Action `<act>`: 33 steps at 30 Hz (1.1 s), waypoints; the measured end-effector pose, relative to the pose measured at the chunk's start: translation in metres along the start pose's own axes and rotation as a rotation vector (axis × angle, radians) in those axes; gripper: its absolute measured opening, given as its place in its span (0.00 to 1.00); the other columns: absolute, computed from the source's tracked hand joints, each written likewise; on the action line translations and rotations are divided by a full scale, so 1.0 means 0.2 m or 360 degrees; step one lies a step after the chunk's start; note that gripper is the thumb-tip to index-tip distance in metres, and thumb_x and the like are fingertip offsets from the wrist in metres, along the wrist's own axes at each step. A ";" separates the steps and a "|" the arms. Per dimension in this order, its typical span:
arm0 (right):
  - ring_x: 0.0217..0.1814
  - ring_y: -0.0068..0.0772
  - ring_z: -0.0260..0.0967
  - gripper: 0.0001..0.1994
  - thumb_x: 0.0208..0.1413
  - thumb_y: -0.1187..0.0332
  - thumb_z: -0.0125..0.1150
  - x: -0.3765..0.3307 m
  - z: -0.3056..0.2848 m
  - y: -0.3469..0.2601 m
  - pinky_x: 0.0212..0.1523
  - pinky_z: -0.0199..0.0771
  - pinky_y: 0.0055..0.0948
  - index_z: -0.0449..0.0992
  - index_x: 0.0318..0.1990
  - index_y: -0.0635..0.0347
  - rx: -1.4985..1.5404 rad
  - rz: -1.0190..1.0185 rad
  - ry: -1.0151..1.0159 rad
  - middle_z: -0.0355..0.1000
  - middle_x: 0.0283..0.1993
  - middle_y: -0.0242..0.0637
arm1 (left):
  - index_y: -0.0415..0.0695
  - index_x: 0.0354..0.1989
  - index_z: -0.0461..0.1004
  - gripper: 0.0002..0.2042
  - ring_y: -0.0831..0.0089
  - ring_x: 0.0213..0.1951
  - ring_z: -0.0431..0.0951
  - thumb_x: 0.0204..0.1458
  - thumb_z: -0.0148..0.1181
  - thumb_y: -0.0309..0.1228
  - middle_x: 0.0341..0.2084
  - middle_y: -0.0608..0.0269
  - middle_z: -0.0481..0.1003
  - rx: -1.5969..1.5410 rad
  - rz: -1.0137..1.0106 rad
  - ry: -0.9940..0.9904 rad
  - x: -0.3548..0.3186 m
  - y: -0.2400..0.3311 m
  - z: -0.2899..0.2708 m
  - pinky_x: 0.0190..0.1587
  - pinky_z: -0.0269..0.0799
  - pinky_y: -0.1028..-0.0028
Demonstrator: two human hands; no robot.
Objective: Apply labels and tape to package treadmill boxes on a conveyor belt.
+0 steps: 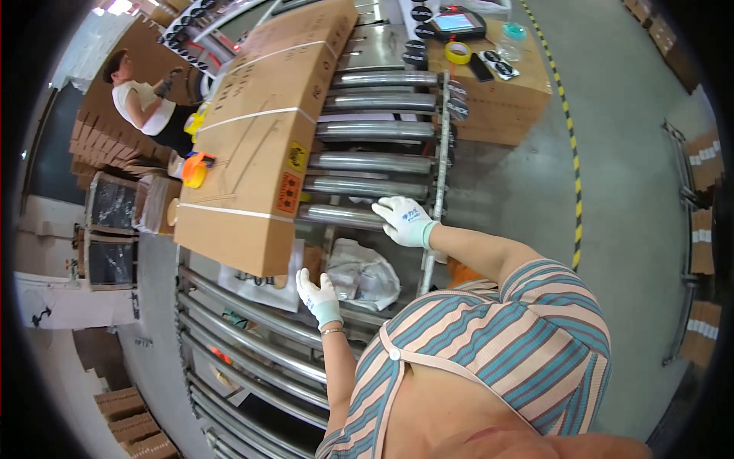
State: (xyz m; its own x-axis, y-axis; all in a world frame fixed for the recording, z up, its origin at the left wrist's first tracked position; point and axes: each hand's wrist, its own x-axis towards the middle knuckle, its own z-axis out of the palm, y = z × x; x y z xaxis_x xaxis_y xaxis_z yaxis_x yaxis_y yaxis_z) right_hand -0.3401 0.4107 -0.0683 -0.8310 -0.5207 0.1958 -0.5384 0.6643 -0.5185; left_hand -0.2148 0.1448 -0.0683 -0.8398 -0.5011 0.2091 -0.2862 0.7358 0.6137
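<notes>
A long brown cardboard box (pixel 252 115) bound with white straps lies on the metal roller conveyor (pixel 371 161). My left hand (pixel 317 298), in a white glove with a pale green cuff, is raised by the box's near end, fingers stretched out and nothing in them. It looks slightly apart from the box. My right hand (pixel 405 222), gloved the same way, reaches over the near end of a roller beside the conveyor's right rail, its fingers extended and holding nothing. An orange and yellow tape dispenser (pixel 196 170) sits at the box's left edge.
At the upper right, a carton (pixel 497 99) bears a yellow tape roll (pixel 458 52), a phone (pixel 480 67) and a screen device (pixel 459 24). Another person (pixel 145 103) stands left of the box. Plastic wrapping (pixel 363 275) lies under the rollers. A striped floor line (pixel 572 145) runs rightward of the conveyor.
</notes>
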 end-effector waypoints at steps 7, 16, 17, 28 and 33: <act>0.45 0.52 0.67 0.14 0.48 0.63 0.54 -0.14 -0.45 0.71 0.48 0.67 0.45 0.72 0.43 0.57 -0.0147 0.0677 0.0758 0.71 0.41 0.49 | 0.35 0.52 0.66 0.19 0.63 0.55 0.66 0.50 0.56 0.22 0.54 0.52 0.64 -0.0486 -0.0261 -0.0131 -0.13 0.47 0.22 0.56 0.63 0.69; 0.54 0.50 0.64 0.20 0.54 0.55 0.50 -0.01 -0.82 2.28 0.55 0.64 0.43 0.71 0.51 0.52 -0.0152 0.1688 0.0660 0.69 0.50 0.47 | 0.32 0.49 0.67 0.14 0.68 0.48 0.71 0.54 0.51 0.20 0.46 0.54 0.71 -0.0773 -0.0454 -0.0484 -0.16 1.11 0.88 0.53 0.66 0.72; 0.55 0.50 0.64 0.20 0.55 0.54 0.49 0.00 -0.82 2.50 0.55 0.64 0.44 0.70 0.52 0.53 -0.0220 0.1625 0.0715 0.69 0.50 0.47 | 0.32 0.49 0.67 0.14 0.68 0.48 0.72 0.54 0.51 0.20 0.45 0.55 0.72 -0.0841 -0.0555 -0.0541 -0.18 1.20 0.98 0.53 0.66 0.72; 0.59 0.44 0.62 0.36 0.44 0.48 0.62 0.46 -1.21 3.26 0.56 0.65 0.40 0.61 0.57 0.61 -0.0297 0.1946 0.0176 0.65 0.54 0.46 | 0.35 0.43 0.72 0.11 0.67 0.47 0.73 0.51 0.54 0.22 0.47 0.52 0.72 -0.0463 -0.0651 -0.0992 -0.05 1.87 1.43 0.49 0.70 0.73; 0.57 0.42 0.65 0.40 0.42 0.48 0.65 0.54 -1.20 3.36 0.54 0.66 0.38 0.61 0.57 0.68 -0.0550 0.1931 -0.0234 0.66 0.54 0.46 | 0.33 0.45 0.71 0.13 0.69 0.47 0.73 0.51 0.54 0.23 0.48 0.52 0.71 -0.0450 -0.0807 -0.1042 0.03 1.97 1.50 0.50 0.70 0.74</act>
State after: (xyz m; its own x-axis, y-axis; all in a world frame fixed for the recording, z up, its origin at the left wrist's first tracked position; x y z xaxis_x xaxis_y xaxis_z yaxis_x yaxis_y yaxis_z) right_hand -0.8251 0.9304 -0.1966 -0.8027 0.4784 -0.3561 0.5280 0.8477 -0.0515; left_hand -0.4704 0.5692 -0.0540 -0.7634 -0.3109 -0.5662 -0.6447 0.3113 0.6982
